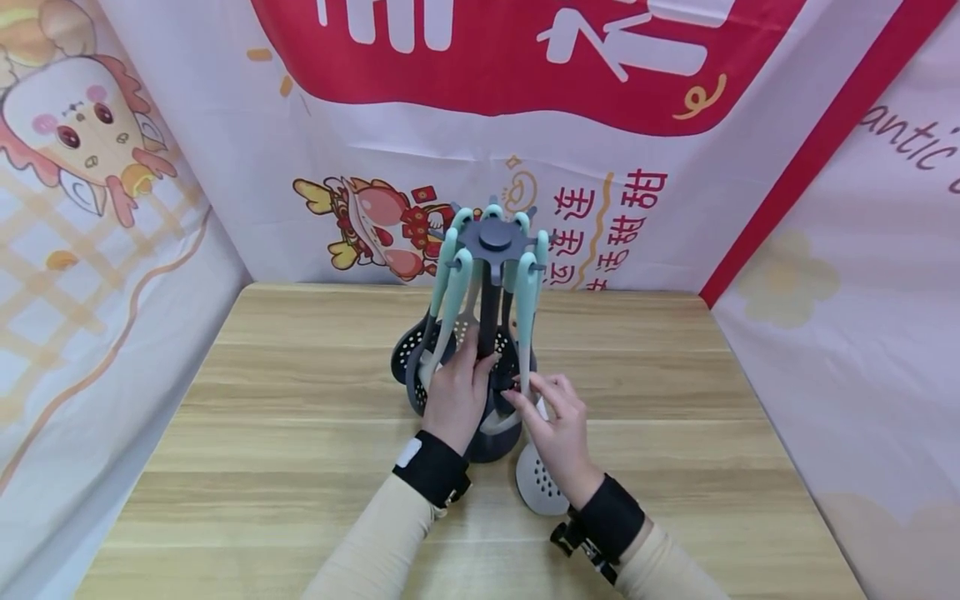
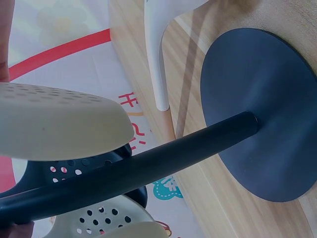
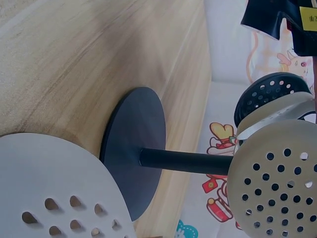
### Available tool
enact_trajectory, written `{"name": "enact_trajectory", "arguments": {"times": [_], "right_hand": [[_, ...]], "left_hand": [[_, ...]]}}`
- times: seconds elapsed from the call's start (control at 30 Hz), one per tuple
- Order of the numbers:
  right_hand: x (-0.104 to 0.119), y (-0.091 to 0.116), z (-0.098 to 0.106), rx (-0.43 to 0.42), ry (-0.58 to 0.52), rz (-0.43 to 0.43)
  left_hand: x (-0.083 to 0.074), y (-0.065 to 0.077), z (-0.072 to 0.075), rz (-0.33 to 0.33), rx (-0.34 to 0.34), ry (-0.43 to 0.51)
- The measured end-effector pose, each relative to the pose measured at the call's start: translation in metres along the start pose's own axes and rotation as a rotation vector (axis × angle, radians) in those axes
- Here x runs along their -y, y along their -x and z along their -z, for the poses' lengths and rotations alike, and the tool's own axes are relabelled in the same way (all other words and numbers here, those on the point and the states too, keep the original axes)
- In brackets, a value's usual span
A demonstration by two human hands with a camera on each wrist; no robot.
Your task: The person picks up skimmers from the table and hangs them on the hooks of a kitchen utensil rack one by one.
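A dark utensil stand (image 1: 495, 242) rises from the wooden table, with several mint-handled utensils hung round its top. My left hand (image 1: 459, 396) is among the hanging heads and grips the stand's black pole (image 2: 198, 151). To the right of the pole, my right hand (image 1: 558, 425) pinches the neck of a pale skimmer between thumb and fingers. The perforated head of this skimmer (image 1: 534, 483) hangs low beside the round dark base (image 3: 136, 148); whether its handle is on a hook is hard to tell. Fingers partly hide the neck.
Close round the pole hang a dark slotted utensil (image 1: 408, 350) and a pale perforated ladle (image 3: 275, 183). The wooden table (image 1: 300, 467) runs back to a printed cloth wall (image 1: 420, 142). More cloth borders it left and right.
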State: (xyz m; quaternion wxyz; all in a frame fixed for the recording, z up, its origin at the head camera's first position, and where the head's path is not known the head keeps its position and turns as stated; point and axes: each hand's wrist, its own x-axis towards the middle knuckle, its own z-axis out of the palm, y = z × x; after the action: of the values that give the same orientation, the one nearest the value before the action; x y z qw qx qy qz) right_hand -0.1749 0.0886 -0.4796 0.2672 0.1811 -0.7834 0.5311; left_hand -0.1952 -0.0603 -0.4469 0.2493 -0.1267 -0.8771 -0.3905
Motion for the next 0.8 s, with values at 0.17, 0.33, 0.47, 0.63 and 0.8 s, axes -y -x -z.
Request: {"name": "enact_trajectory", "arguments": {"times": [0.17,0.33,0.47,0.63,0.8], "right_hand": [[-0.004,-0.004,-0.001,-0.014,-0.013,0.024],[-0.009,-0.009,-0.003,-0.017,-0.004,0.052],[-0.010,-0.011,-0.003,-0.013,0.005,0.047],[-0.010,-0.011,-0.004,-0.022,0.021,0.065],[-0.010,-0.010,-0.004,-0.031,0.023,0.075]], "left_hand": [[0.001,-0.001,0.000,-0.023,-0.017,0.002],[0.002,0.000,-0.001,-0.028,-0.026,0.012],[0.001,0.000,-0.001,-0.025,-0.026,0.015],[0.001,0.000,-0.001,-0.010,-0.015,0.018],[0.000,0.000,-0.001,-0.005,-0.014,0.020]]}}
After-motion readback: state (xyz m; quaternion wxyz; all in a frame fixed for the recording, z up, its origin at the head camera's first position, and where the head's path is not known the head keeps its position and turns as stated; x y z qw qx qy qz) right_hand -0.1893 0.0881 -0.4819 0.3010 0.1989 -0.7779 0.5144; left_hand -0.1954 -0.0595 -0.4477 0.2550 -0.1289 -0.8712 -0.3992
